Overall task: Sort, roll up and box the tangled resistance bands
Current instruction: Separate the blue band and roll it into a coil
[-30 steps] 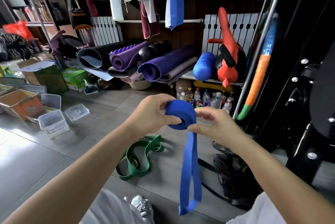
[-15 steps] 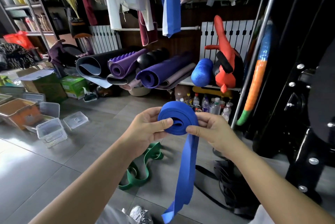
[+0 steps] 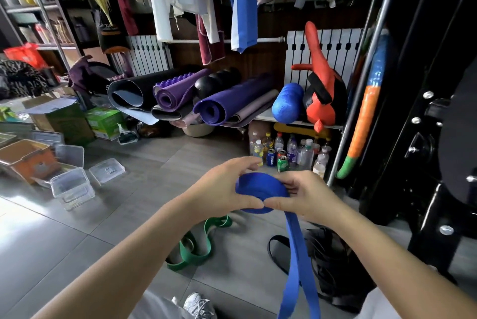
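Note:
A blue resistance band (image 3: 259,189) is partly wound into a flat roll held in front of me, and its loose tail hangs down to the bottom edge of the view. My left hand (image 3: 219,192) grips the roll from the left, thumb under it. My right hand (image 3: 307,197) pinches it from the right, the two thumbs almost touching. On the tiled floor below lies a green band (image 3: 196,246) in loose loops. A heap of black bands (image 3: 333,259) lies to its right. Clear plastic boxes (image 3: 71,187) stand open on the floor at the left.
An orange bin (image 3: 25,158) and a loose clear lid (image 3: 107,170) sit by the boxes. Rolled mats (image 3: 180,99) line the back wall, with bottles and cans (image 3: 284,150) under a shelf. A black exercise machine (image 3: 426,137) fills the right. My shoe (image 3: 198,305) shows at the bottom.
The roll has turned from facing me to lying flatter, and both hands have shifted their grip around it. The hanging tail has swung to the right.

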Demonstrator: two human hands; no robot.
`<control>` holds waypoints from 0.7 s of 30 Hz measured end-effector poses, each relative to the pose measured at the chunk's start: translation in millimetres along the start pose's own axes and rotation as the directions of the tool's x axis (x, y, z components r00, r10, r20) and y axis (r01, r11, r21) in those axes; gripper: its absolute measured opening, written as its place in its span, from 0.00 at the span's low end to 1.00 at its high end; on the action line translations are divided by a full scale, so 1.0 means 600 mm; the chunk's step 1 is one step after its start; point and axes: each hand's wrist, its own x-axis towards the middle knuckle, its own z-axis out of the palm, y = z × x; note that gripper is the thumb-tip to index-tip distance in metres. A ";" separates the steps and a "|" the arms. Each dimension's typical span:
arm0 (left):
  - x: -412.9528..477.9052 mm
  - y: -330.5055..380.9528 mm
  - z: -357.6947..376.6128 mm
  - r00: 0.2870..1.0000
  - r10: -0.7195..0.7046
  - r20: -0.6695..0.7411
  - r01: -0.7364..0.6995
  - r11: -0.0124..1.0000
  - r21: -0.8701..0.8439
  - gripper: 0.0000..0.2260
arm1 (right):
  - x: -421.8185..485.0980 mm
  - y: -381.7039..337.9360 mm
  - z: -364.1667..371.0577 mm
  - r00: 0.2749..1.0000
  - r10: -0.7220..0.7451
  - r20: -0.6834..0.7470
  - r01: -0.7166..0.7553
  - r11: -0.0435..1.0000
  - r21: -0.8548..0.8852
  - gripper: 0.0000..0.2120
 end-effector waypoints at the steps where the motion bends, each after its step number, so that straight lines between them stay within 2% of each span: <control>1: 0.005 0.008 -0.001 0.998 0.028 0.048 -0.035 0.988 0.150 0.29 | -0.001 0.000 0.003 1.000 -0.001 0.020 0.001 0.999 -0.037 0.10; 3: 0.016 0.022 -0.003 0.990 0.032 0.141 -0.088 0.906 0.415 0.20 | -0.005 -0.002 0.008 0.999 -0.010 0.043 0.014 0.996 -0.092 0.09; 4: 0.018 0.029 -0.005 0.986 0.029 0.165 -0.105 0.874 0.475 0.16 | -0.006 -0.002 0.009 0.999 -0.015 0.039 0.019 0.994 -0.107 0.10; 7: 0.019 0.032 -0.011 0.990 0.058 0.125 -0.109 0.886 0.451 0.15 | -0.013 -0.001 0.011 0.999 0.013 -0.036 -0.012 1.000 0.016 0.14; 9: 0.013 0.029 -0.019 0.998 0.048 0.038 -0.057 0.951 0.303 0.15 | -0.018 0.003 0.010 0.998 0.021 -0.065 -0.017 0.998 0.057 0.18; 11: 0.007 0.023 -0.027 1.000 0.013 -0.026 -0.011 0.997 0.076 0.14 | -0.022 0.006 0.012 0.998 0.000 -0.067 0.002 1.000 0.030 0.20; 13: 0.004 0.018 -0.029 0.999 -0.001 -0.048 -0.007 0.987 -0.160 0.15 | -0.021 0.006 0.014 0.997 0.006 -0.072 0.005 0.988 0.153 0.20; 17: -0.007 0.003 -0.015 0.987 -0.114 -0.110 0.030 0.819 -0.574 0.15 | -0.012 0.007 0.017 0.994 -0.017 -0.104 0.053 0.933 0.357 0.20; 21: -0.020 -0.016 0.014 0.973 -0.226 -0.045 0.107 0.615 -0.781 0.17 | -0.003 0.004 0.021 0.995 -0.015 -0.098 0.047 0.942 0.333 0.17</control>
